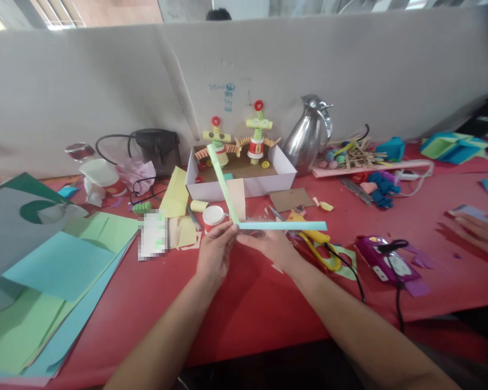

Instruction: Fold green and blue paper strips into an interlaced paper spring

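Observation:
My left hand (213,250) and my right hand (273,245) meet above the red table (244,303). Together they pinch the joined ends of two paper strips. The green strip (222,181) rises up and to the left from the pinch. The light blue strip (284,225) runs flat to the right from the same corner. Both hands grip at that corner, the left thumb on top.
A white box (248,181) with paper figures stands behind the hands. Yellow scissors (319,246), a purple glue gun (384,262) with black cord, a steel jug (309,138), and sheets of coloured paper (52,271) at left. Another person's hand (482,227) rests at far right.

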